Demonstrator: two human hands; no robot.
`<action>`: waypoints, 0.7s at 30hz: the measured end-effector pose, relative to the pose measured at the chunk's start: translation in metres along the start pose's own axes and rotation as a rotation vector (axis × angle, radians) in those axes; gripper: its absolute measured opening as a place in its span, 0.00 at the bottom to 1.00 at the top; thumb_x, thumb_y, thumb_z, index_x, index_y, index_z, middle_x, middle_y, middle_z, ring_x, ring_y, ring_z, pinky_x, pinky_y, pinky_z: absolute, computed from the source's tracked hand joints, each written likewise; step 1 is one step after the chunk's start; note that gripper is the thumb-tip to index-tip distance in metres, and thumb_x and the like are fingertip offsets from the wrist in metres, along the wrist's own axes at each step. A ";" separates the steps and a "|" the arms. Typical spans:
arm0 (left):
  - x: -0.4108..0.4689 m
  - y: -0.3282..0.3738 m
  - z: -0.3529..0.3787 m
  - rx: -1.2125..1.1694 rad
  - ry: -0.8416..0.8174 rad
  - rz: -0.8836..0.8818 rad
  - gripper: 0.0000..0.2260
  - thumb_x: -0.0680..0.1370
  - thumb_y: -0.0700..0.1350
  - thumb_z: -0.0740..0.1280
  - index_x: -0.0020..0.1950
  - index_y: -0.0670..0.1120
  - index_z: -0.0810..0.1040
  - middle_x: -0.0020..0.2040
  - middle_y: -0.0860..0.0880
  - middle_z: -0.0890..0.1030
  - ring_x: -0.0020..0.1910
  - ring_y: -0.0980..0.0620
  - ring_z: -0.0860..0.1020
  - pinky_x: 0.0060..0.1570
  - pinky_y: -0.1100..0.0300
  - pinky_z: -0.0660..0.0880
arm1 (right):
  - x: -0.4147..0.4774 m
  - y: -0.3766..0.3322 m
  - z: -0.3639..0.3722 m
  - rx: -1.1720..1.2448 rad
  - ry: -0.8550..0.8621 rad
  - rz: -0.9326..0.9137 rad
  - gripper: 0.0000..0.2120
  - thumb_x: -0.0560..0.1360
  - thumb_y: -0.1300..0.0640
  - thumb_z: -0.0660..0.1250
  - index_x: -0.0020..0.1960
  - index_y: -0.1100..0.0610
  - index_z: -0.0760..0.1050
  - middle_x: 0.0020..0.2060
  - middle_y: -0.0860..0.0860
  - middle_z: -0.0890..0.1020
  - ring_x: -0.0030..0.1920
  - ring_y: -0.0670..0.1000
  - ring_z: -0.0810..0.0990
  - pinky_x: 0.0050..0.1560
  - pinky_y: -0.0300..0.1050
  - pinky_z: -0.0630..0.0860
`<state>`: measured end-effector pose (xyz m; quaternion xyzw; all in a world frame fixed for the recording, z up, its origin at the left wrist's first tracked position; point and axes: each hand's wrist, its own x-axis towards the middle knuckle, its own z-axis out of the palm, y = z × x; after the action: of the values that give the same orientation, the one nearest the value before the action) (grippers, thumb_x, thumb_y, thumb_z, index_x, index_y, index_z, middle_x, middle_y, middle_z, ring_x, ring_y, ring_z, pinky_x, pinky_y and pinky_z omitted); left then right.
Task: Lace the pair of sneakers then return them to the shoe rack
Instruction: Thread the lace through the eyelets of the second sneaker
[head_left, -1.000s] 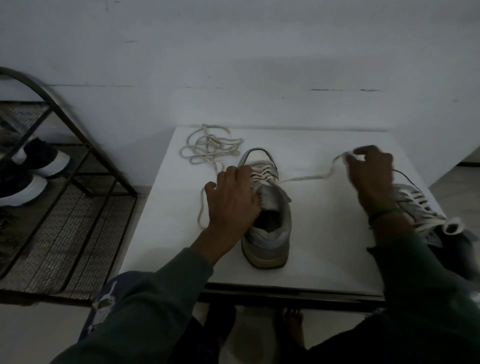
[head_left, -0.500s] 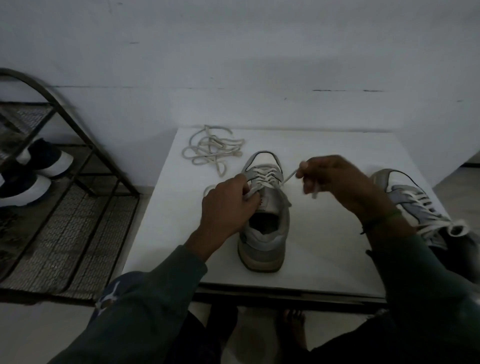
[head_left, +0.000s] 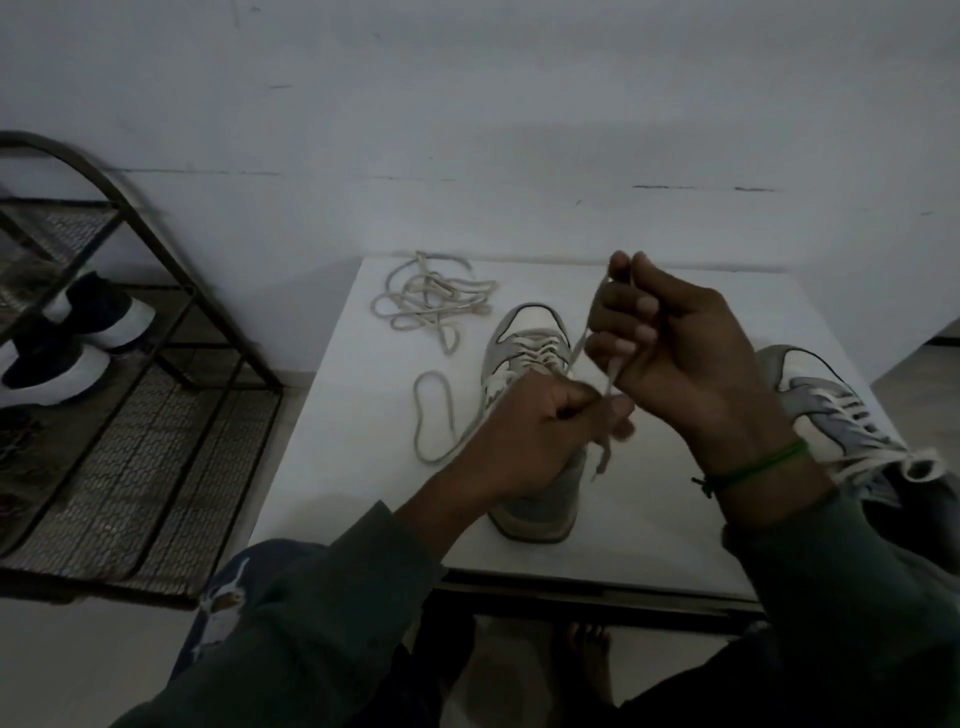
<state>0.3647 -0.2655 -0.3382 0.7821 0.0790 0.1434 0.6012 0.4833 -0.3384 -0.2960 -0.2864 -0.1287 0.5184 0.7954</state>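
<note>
Left hand (head_left: 524, 436): fingers curled, thumb and forefinger pinching the lace (head_left: 582, 338) above the sneaker (head_left: 524, 332) tongue. Right hand (head_left: 675, 358): raised at 1 o'clock of the left, fingers closed round the same lace. Sneaker mid-table (head_left: 363, 415), toe to 12, heel near the front edge. Lace loop on bare top at 9. Spare lace (head_left: 431, 306) at 11, near far edge. Second sneaker (head_left: 831, 410) at 3, at right edge. Shoe rack (head_left: 171, 415) on floor at 9, apart from the table.

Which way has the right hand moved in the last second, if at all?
Yes: the right hand, gripping the lace, moved left, from the right-side sneaker toward the middle sneaker.
</note>
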 end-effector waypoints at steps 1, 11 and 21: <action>-0.002 -0.002 -0.002 -0.118 -0.070 -0.052 0.14 0.79 0.46 0.64 0.39 0.38 0.81 0.33 0.47 0.82 0.32 0.56 0.78 0.37 0.65 0.73 | -0.001 -0.006 -0.003 -0.072 0.053 -0.006 0.08 0.76 0.54 0.56 0.41 0.55 0.71 0.23 0.45 0.64 0.21 0.43 0.61 0.22 0.35 0.61; 0.002 -0.008 -0.041 -0.062 0.085 -0.129 0.14 0.81 0.47 0.59 0.38 0.43 0.76 0.23 0.55 0.68 0.22 0.59 0.66 0.25 0.66 0.67 | 0.003 -0.007 -0.047 -1.764 0.511 -0.487 0.24 0.76 0.48 0.63 0.68 0.58 0.70 0.68 0.57 0.69 0.69 0.54 0.67 0.67 0.44 0.63; 0.008 -0.002 -0.041 -0.182 0.223 -0.357 0.22 0.82 0.57 0.54 0.32 0.48 0.73 0.22 0.53 0.67 0.20 0.57 0.64 0.25 0.64 0.61 | 0.006 0.025 -0.016 -1.703 -0.070 -0.425 0.13 0.73 0.56 0.71 0.57 0.56 0.81 0.43 0.51 0.86 0.34 0.34 0.78 0.41 0.27 0.70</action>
<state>0.3590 -0.2251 -0.3297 0.6775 0.2686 0.1270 0.6728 0.4749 -0.3307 -0.3240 -0.7365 -0.5465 0.0956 0.3869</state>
